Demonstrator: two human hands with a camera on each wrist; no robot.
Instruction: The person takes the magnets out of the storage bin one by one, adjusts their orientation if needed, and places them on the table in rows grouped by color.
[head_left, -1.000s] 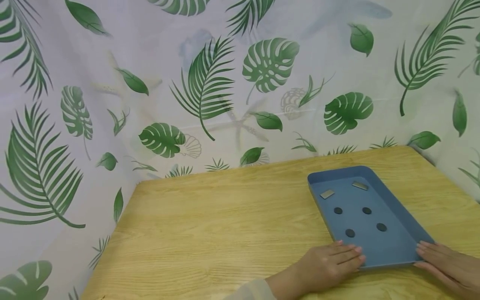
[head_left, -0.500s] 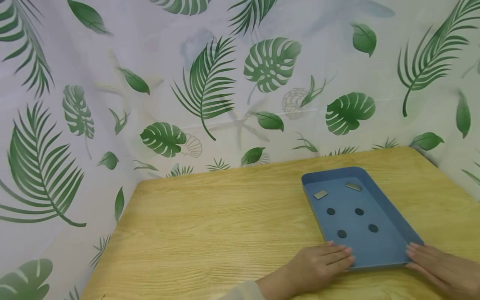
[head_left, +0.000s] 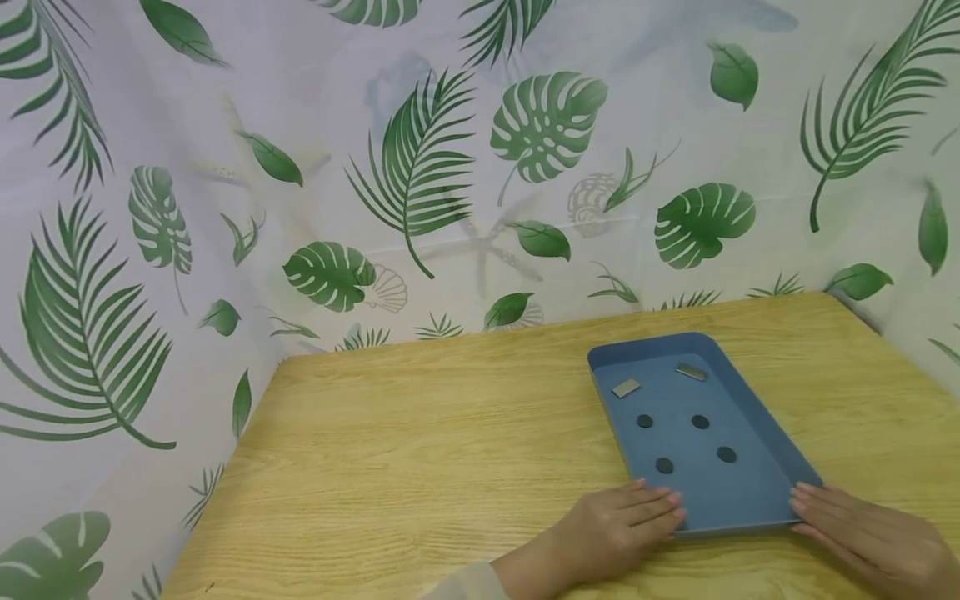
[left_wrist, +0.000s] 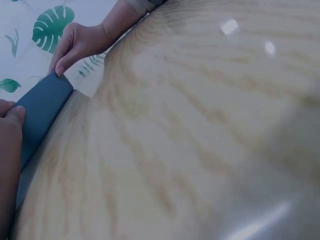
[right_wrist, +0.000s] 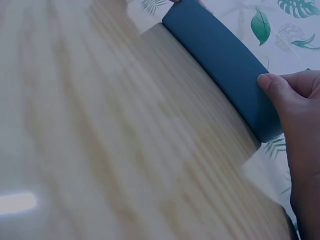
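A shallow blue rectangular tray (head_left: pixel 723 500) lies on the wooden table, right of centre in the head view. My left hand (head_left: pixel 618 527) holds its near left corner, fingers over the rim. At the near right corner my right hand (head_left: pixel 873 532) grips the rim; in the right wrist view its thumb (right_wrist: pixel 274 86) presses the outside of the tray's near wall (right_wrist: pixel 220 65). Inside the tray lie several dark round discs (head_left: pixel 701 422). Towards its far end are two small metallic-looking rectangular pieces, one on the left (head_left: pixel 626 388) and one on the right (head_left: pixel 691 372).
The wood-grain table (head_left: pixel 420 450) extends to the left of the tray and behind it. A white cloth backdrop (head_left: pixel 450 308) printed with green leaves rises along the table's far edge and both sides.
Both hands and the tray have shifted to the left across the table together. The discs and metallic pieces keep their places inside it, and the grip on both corners looks the same.
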